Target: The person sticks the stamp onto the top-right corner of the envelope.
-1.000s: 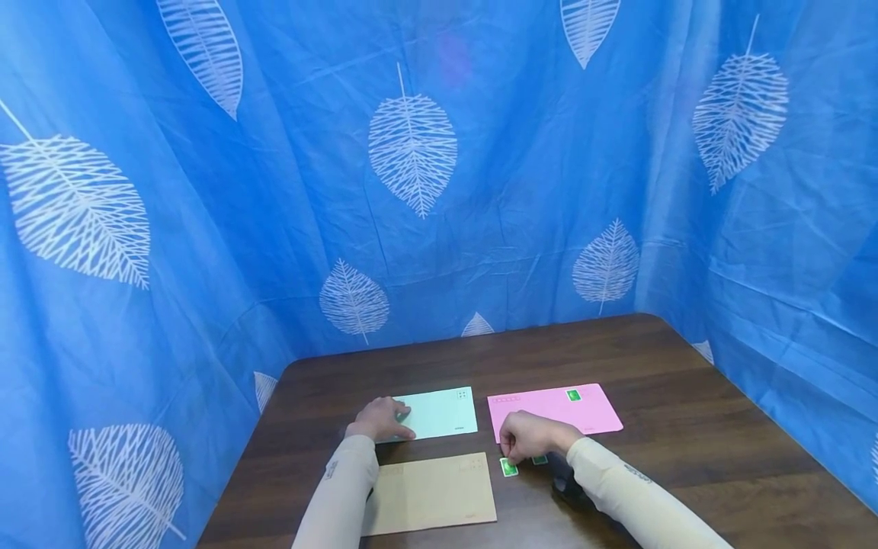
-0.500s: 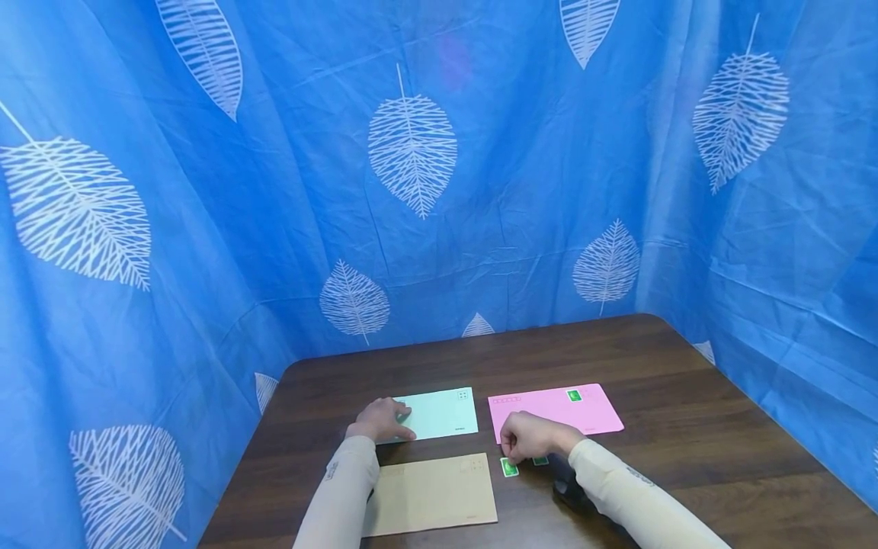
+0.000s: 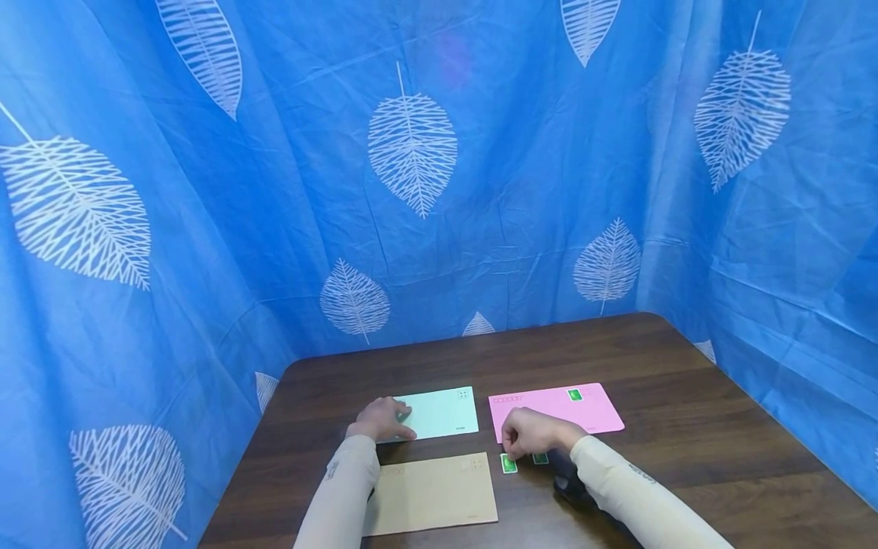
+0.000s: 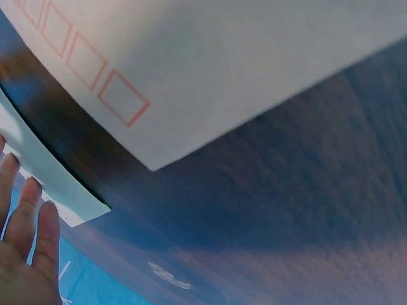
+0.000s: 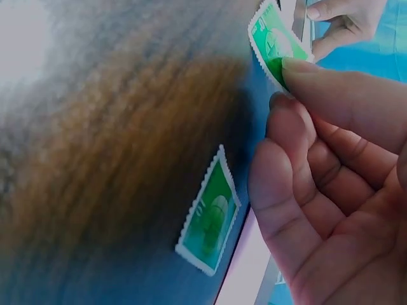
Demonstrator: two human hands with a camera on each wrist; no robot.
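My right hand [image 3: 531, 432] is in front of the pink envelope [image 3: 542, 402], pinching a green stamp [image 5: 268, 35] with a scalloped white border between thumb and forefinger. Its other fingers curl inward. A second green stamp [image 5: 210, 219] lies on the table beside that hand, and in the head view it shows [image 3: 541, 458] just below the wrist. My left hand [image 3: 379, 419] rests on the left end of the mint-green envelope [image 3: 439, 414], fingers extended in the left wrist view. Another green stamp [image 3: 575, 395] sits on the upper right part of the pink envelope.
A tan envelope [image 3: 432, 496] lies nearer me, its left end partly hidden by my left sleeve. All three envelopes lie flat on the dark wooden table [image 3: 549, 351]. A blue curtain [image 3: 494, 191] with white leaf prints surrounds the table's far sides.
My right hand has risen very slightly with the pinched stamp, which sits a touch farther from me. The left hand and the envelopes stay where they were.
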